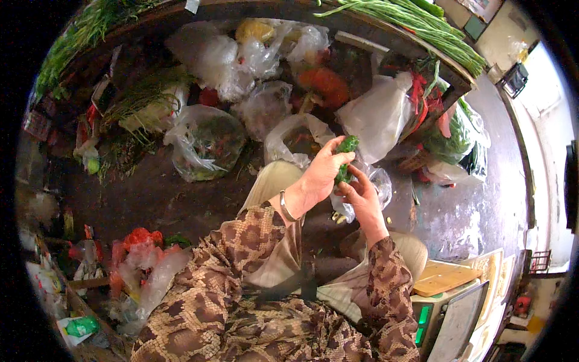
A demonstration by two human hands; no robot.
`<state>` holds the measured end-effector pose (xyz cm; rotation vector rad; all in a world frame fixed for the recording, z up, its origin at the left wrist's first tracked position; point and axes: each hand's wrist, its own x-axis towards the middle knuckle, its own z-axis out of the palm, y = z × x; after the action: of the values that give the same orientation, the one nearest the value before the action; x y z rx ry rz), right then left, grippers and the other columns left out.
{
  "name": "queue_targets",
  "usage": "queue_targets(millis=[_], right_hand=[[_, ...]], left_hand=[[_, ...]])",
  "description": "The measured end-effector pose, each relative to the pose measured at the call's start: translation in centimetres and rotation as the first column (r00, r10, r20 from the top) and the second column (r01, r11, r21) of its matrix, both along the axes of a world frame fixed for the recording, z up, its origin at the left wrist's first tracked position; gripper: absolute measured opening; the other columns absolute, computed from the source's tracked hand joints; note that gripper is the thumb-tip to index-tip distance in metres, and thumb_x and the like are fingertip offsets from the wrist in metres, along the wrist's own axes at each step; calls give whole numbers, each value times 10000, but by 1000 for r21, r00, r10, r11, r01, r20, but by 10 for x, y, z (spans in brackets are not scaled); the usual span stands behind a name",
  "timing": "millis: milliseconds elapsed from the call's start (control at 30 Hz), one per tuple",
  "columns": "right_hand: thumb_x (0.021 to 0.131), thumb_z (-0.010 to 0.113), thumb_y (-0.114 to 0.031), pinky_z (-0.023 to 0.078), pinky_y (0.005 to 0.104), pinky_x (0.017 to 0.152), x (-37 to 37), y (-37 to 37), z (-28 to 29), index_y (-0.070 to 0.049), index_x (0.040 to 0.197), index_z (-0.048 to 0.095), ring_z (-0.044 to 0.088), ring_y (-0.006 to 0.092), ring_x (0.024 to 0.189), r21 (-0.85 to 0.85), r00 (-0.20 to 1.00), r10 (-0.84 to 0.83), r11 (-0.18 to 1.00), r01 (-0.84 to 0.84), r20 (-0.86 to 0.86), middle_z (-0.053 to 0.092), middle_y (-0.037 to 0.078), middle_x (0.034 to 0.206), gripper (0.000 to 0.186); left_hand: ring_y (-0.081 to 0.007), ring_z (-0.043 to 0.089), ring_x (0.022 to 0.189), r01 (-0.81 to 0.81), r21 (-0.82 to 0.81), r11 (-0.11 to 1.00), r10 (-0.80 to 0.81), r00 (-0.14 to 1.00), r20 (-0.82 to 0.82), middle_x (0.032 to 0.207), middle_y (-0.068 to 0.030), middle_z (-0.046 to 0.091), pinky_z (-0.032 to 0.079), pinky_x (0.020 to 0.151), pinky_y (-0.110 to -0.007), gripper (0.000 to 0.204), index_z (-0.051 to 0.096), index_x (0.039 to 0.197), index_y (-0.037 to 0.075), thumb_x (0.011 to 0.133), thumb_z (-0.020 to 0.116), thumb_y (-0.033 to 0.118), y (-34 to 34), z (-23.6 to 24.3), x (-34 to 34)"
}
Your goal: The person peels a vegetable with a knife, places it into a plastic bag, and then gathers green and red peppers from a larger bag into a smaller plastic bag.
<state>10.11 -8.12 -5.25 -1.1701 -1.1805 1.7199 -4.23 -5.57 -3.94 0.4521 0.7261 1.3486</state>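
Both of my hands meet on a bumpy green vegetable that looks like a cucumber, held upright at mid view. My left hand grips its upper part, thumb across it. My right hand has its fingertips closed round the lower end. Just behind and below them a small clear plastic bag lies on the dark floor, with small pale bits beside it. An open plastic bag sits beyond my left hand, and a large white bag stands above my right hand.
More bagged goods and loose greens crowd the far side, under a ledge bearing long beans. Red plastic bags heap at lower left. A scale and wooden board stand at lower right, beside my knee.
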Motion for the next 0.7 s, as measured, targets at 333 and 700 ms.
queue_targets(millis=[333, 700], right_hand=[[867, 650, -65, 470, 242, 820, 12, -8, 16, 14, 1174, 542, 570, 110, 948, 18, 999, -31, 999, 31, 14, 604, 42, 1062, 335], [814, 635, -8, 454, 269, 887, 27, -2, 4, 28, 1133, 555, 537, 150, 1044, 163, 985, -133, 980, 114, 109, 511, 69, 1168, 331]], left_hand=[[-150, 498, 1076, 91, -34, 995, -93, 993, -67, 1200, -66, 501, 406, 948, -287, 566, 362, 1376, 10, 853, 580, -6, -13, 16, 24], [-167, 532, 1060, 162, -41, 986, -163, 986, -31, 1167, -84, 536, 426, 945, -303, 601, 313, 1398, 26, 859, 578, -2, -16, 20, 23]])
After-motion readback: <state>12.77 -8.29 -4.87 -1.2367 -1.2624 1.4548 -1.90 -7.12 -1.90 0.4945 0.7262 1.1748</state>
